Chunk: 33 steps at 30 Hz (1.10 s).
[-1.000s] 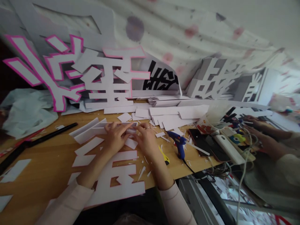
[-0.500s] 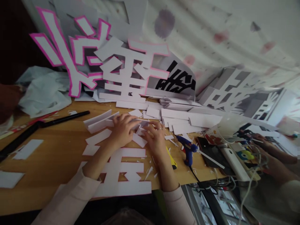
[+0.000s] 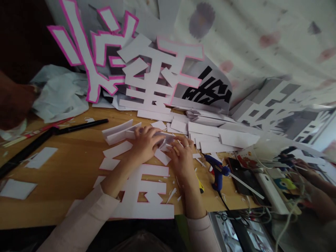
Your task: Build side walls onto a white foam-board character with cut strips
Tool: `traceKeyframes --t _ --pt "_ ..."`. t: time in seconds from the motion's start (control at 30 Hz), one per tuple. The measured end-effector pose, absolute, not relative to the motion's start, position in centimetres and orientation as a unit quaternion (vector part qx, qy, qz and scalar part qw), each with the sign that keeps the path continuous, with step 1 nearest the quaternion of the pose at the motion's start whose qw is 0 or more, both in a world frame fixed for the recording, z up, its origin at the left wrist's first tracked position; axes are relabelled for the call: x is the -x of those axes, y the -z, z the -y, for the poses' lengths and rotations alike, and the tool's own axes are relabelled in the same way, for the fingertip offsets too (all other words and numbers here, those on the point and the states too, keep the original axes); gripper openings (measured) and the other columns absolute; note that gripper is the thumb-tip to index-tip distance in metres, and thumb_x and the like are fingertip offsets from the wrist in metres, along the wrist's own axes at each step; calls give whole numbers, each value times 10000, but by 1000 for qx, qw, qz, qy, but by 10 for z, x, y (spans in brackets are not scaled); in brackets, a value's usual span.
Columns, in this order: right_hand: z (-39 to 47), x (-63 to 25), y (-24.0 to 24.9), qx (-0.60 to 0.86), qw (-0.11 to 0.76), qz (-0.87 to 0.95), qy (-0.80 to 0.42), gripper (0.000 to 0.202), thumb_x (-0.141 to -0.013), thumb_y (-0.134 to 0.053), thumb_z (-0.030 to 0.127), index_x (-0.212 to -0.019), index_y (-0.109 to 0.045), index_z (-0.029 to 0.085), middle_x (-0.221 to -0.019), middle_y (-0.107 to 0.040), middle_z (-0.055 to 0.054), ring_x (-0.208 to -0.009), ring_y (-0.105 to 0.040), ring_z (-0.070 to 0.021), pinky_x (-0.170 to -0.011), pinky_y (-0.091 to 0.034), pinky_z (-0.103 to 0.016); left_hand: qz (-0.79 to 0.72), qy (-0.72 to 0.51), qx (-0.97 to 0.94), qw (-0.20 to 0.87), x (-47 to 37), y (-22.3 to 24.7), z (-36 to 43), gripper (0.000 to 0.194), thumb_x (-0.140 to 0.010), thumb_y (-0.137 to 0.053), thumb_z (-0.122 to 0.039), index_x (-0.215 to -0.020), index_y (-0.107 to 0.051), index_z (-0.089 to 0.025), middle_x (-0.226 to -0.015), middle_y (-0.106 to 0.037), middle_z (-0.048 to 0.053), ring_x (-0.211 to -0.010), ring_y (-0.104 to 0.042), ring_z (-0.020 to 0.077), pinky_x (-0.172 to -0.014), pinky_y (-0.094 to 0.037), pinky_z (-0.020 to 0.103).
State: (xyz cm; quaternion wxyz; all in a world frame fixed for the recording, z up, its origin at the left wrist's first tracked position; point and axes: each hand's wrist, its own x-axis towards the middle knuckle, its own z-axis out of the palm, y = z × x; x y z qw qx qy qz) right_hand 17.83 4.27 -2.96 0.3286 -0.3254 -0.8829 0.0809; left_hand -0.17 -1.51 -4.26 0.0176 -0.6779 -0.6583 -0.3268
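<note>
A flat white board character (image 3: 154, 171) with thin red edges lies on the wooden table in front of me. Several white strips stand upright on its far part, such as the folded strip (image 3: 119, 132) at the left. My left hand (image 3: 146, 144) is closed, its curled fingers on an upright white board strip (image 3: 168, 135). At the right end of that strip, my right hand (image 3: 182, 154) is closed too, thumb and fingers pinching it. The fingers partly cover the contact. A ring shows on my right hand.
To the right lie a blue glue gun (image 3: 217, 169) with a white glue stick, a yellow cutter (image 3: 201, 185) and a white power strip (image 3: 271, 192) with cables. White board strips (image 3: 210, 131) are piled behind. Cut-out characters (image 3: 152, 77) lean at the back. Another person's hand (image 3: 307, 168) is at far right.
The view has shifted, so the whole scene sits further right in the picture. Both hands stay on the white strip with little visible movement.
</note>
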Motion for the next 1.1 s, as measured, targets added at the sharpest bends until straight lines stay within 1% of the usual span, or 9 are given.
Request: traceKeyframes --t 0.13,0.3,0.4,0.57,0.67,0.77,0.87,1.0,1.1 --pt "-43 -177 26 312 330 888 -75 123 -942 -596 207 -902 -708 241 -1172 -646 -71 -1101 -483 -274 -948 -430 -469 663 324 674 14 -1 43 15 473 -757 -592 -11 -1128 -674 -293 -1317 -620 63 -1229 -479 318 -1042 -262 610" --pt "-46 -174 27 318 333 884 -74 141 -951 -583 230 -895 -710 251 -1161 -655 -67 -1093 -499 -275 -945 -434 -486 656 331 678 23 -1 47 14 457 -779 -566 -3 -1119 -660 -293 -1320 -610 57 -1210 -481 307 -1035 -287 589" --pt "-48 -173 31 309 346 883 -71 129 -949 -588 221 -888 -700 242 -1125 -662 -69 -1070 -516 -266 -934 -441 -474 653 333 680 29 -1 47 14 462 -790 -555 6 -1133 -645 -291 -1328 -602 54 -1219 -479 297 -1035 -297 575" --pt "-50 -173 36 305 354 881 -67 100 -938 -602 204 -898 -689 233 -1101 -664 -68 -1059 -518 -262 -938 -436 -469 651 342 678 27 -2 44 15 362 -878 -533 -58 -1137 -640 -288 -1314 -611 58 -1214 -485 286 -1075 -259 597" --pt "-50 -173 37 307 355 881 -64 101 -938 -597 206 -901 -686 237 -1094 -663 -65 -1050 -524 -261 -932 -438 -470 652 341 676 25 -3 44 16 335 -896 -521 -75 -1127 -644 -283 -1312 -612 62 -1219 -481 286 -1085 -249 599" --pt "-49 -172 36 308 353 881 -65 107 -940 -593 207 -897 -686 234 -1084 -661 -68 -1048 -522 -262 -924 -442 -466 652 340 677 25 -3 45 15 405 -903 -520 -83 -1224 -617 -310 -1334 -596 68 -1215 -482 293 -1059 -269 603" --pt "-48 -172 34 310 348 882 -73 120 -944 -584 194 -908 -693 230 -1090 -656 -74 -1046 -526 -259 -918 -446 -462 646 333 686 25 -3 47 15 508 -889 -521 -59 -1289 -591 -365 -1384 -556 70 -1244 -466 306 -1023 -294 603" --pt "-48 -172 32 297 357 882 -76 105 -941 -607 206 -915 -706 230 -1095 -661 -71 -1038 -528 -255 -906 -454 -454 646 333 686 27 -2 51 14 498 -821 -547 -12 -1175 -664 -341 -1384 -541 72 -1249 -462 307 -1035 -300 579" --pt "-48 -172 32 289 365 881 -79 86 -932 -629 202 -924 -713 222 -1094 -665 -75 -1040 -523 -256 -909 -456 -447 647 335 683 39 -2 52 13 497 -786 -550 2 -1134 -681 -326 -1350 -560 74 -1227 -471 305 -1026 -309 573"
